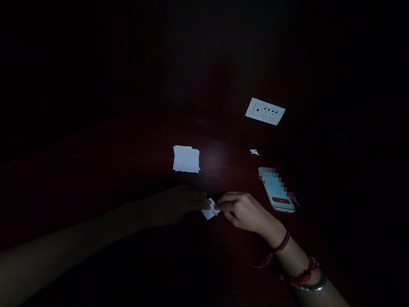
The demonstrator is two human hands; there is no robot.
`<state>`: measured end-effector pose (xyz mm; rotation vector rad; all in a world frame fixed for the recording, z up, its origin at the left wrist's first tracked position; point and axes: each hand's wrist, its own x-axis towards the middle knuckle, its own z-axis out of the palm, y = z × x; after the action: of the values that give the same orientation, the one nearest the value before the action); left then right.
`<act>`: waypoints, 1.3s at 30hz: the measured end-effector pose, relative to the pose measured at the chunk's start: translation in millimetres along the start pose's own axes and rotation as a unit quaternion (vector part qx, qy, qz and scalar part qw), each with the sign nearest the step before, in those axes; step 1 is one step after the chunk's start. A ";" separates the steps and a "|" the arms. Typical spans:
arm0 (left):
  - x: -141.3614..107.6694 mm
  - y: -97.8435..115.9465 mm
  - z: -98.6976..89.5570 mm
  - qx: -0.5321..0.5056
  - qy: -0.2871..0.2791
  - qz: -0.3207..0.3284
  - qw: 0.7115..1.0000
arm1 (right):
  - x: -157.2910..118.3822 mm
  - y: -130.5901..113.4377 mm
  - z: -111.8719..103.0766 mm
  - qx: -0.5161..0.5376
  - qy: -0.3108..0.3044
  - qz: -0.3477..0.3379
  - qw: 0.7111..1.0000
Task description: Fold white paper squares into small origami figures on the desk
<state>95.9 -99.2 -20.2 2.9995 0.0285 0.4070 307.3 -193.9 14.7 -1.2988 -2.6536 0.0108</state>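
A small folded piece of white paper [209, 213] lies on the dark red table between my two hands. From the left, my left hand [182, 204] presses its fingertips on the paper's upper left part; a ring shows on one finger. My right hand [240, 210] pinches the paper's right side, its fingers bent and close to the table. The two hands' fingertips nearly meet over the paper. Shadow covers most of my left hand, and the paper under the fingertips is hidden.
Beyond my hands sits a loose stack of white paper sheets [186, 159]. To the right lies a lit phone [276, 191], its screen partly blurred. Small white paper scraps [254, 152] rest farther back, below a white socket panel [265, 111]. The surroundings are very dark.
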 end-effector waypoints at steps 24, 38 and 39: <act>-9.1 -0.3 0.5 -0.013 0.029 0.015 0.999 | 0.2 -3.9 -2.0 -0.003 0.011 0.007 1.000; -12.7 -3.2 5.7 0.018 0.027 0.012 0.999 | 0.7 -4.5 -3.2 0.004 0.018 0.011 1.000; -12.6 -3.6 5.9 0.019 0.023 0.013 0.999 | 1.1 -4.7 -2.7 0.004 0.012 0.009 1.000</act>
<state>85.4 -96.7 -29.6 3.0304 0.0001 0.4832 303.4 -196.1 18.0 -1.3134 -2.6189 0.0074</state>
